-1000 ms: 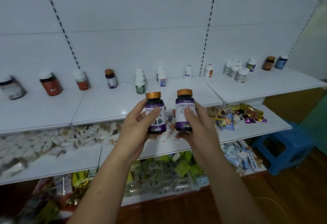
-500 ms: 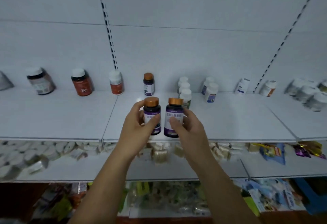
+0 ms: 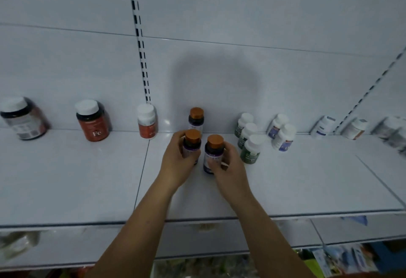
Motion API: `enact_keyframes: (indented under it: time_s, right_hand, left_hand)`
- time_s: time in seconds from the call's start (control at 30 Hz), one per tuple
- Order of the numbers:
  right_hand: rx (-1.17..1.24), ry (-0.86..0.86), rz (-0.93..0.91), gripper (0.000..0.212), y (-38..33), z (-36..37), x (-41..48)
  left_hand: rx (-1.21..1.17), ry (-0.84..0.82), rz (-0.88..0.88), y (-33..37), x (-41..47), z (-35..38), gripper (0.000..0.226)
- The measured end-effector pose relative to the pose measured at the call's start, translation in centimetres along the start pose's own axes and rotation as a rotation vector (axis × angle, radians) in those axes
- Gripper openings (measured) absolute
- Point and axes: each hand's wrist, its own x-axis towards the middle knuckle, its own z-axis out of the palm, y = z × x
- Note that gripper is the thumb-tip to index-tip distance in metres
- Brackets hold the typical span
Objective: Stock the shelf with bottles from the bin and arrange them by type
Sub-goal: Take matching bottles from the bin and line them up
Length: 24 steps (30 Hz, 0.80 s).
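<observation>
Dark bottles with orange caps and purple-and-white labels are held low over the white metal shelf [image 3: 285, 185], one in each hand, upright and side by side. The left hand [image 3: 175, 163] wraps its fingers round the left bottle [image 3: 192, 146] from the left side. The right hand [image 3: 230, 168] grips the right bottle [image 3: 214, 152] from the right, with its fingers curled round the body below the cap. A narrow gap shows between the two bottles. Their bases are down at the shelf surface, but I cannot tell whether they touch it.

Just behind them, a third matching bottle [image 3: 196, 119] stands against the white back panel. To the right, near the right hand, three green-labelled bottles with white caps [image 3: 250, 149] stand in a row running front to back. Beyond those are two white bottles with blue labels [image 3: 283, 137]. To the left, along the back panel, stand a small red-labelled bottle with a white cap [image 3: 147, 122], a larger red bottle marked "Fe" [image 3: 93, 122] and a dark jar with a white cap [image 3: 22, 117].
</observation>
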Motion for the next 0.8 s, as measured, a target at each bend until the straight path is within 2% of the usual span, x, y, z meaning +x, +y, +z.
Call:
enact_keyframes:
  time_s: [0.27, 0.37, 0.4, 0.43, 0.6, 0.8]
  right_hand:
    - [0.030, -0.149, -0.058, 0.053, 0.5, 1.9, 2.0]
    - [0.073, -0.181, -0.053, 0.054, 0.4, 2.4, 2.5]
    - [0.095, -0.181, -0.048, 0.053, 0.4, 2.5, 2.7]
    - [0.116, -0.172, -0.039, 0.052, 0.4, 2.5, 2.8]
    - [0.160, -0.114, -0.019, 0.044, 0.4, 2.8, 3.1]
    - [0.144, -0.093, 0.002, 0.054, 0.6, 2.7, 3.7]
  left_hand:
    - [-0.344, 0.007, -0.145, -0.7, 3.2, 1.0, 0.052]
    - [-0.452, 0.018, -0.179, -1.1, 3.5, 1.1, 0.042]
    - [-0.468, 0.025, -0.188, -1.0, 3.6, 1.3, 0.046]
    - [-0.472, 0.022, -0.205, -0.8, 3.5, 1.5, 0.049]
    - [-0.428, 0.037, -0.222, -0.1, 3.7, 2.3, 0.038]
    - [-0.321, 0.046, -0.151, -0.1, 3.7, 2.6, 0.040]
